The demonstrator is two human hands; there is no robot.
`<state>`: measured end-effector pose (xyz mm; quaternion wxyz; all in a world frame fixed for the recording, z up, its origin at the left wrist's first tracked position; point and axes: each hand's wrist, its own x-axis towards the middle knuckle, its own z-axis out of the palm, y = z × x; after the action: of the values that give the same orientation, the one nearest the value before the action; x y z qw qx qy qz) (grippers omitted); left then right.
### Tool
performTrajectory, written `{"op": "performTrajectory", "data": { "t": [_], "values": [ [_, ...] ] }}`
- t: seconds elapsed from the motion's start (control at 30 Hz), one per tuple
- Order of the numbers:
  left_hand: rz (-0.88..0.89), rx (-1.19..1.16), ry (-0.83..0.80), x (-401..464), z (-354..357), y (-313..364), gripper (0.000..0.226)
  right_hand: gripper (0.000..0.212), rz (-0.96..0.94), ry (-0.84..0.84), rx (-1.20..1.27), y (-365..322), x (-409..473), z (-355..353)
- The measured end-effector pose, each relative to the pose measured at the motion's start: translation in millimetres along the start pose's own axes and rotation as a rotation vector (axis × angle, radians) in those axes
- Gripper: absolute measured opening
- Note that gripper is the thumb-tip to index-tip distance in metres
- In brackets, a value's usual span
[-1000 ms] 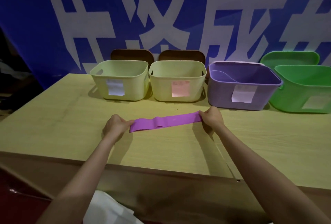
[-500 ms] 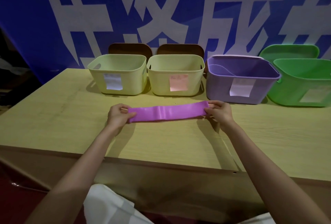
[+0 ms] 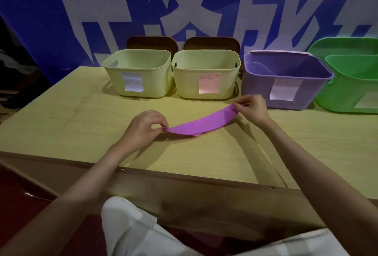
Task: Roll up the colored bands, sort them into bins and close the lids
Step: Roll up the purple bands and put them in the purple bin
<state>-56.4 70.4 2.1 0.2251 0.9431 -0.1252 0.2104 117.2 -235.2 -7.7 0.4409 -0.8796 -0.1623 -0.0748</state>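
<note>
Head view shows a big wooden surface (image 3: 61,124) with four bins in a row at the back. From the person's left there are two pale yellow bins (image 3: 139,73) (image 3: 205,74), then a purple bin (image 3: 286,79), then a green bin (image 3: 351,83) at the edge of the picture. All four are open on top, and each has a paper label on its front. Two brown lids (image 3: 152,43) (image 3: 211,43) stand behind the yellow bins, and a green lid (image 3: 339,48) leans behind the green bin. The purple band (image 3: 201,123) is stretched out in front of the bins. Its left end looks to rest on the surface and its right end is lifted a little, so it makes a soft curve. It is flat, thin and floppy, with small wrinkles near the right end. It is not rolled at all yet. The left hand (image 3: 143,127) pinches the left end with bent fingers and thumb. The right hand (image 3: 252,108) pinches the right end the same way, just in front of the purple bin. I think the rolling step is only getting started. Next, one end should be turned over tightly and rolled along the band, with fingers keeping the edges even. Then the roll likely goes in the purple bin.
</note>
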Motion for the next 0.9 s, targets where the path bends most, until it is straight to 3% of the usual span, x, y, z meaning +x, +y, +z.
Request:
{"op": "performTrajectory", "data": {
  "t": [0.17,0.33,0.57,0.7,0.9],
  "values": [
    [0.139,-0.127,-0.236,-5,16,42,0.012,0.024,-0.21,-0.048,-0.276,-1,12,16],
    [0.229,-0.22,-0.313,2,37,76,0.015,0.015,-0.325,-0.026,-0.41,-1,21,18],
    [0.274,-0.224,-0.42,3,66,106,0.021,0.008,-0.392,-0.211,-0.628,13,22,22],
    [0.267,-0.241,-0.438,0,73,111,0.021,0.019,-0.39,-0.308,-0.647,16,25,25],
    [0.212,-0.259,-0.464,-5,79,102,0.026,0.025,-0.273,-0.268,-0.442,12,2,7]
  ]
}}
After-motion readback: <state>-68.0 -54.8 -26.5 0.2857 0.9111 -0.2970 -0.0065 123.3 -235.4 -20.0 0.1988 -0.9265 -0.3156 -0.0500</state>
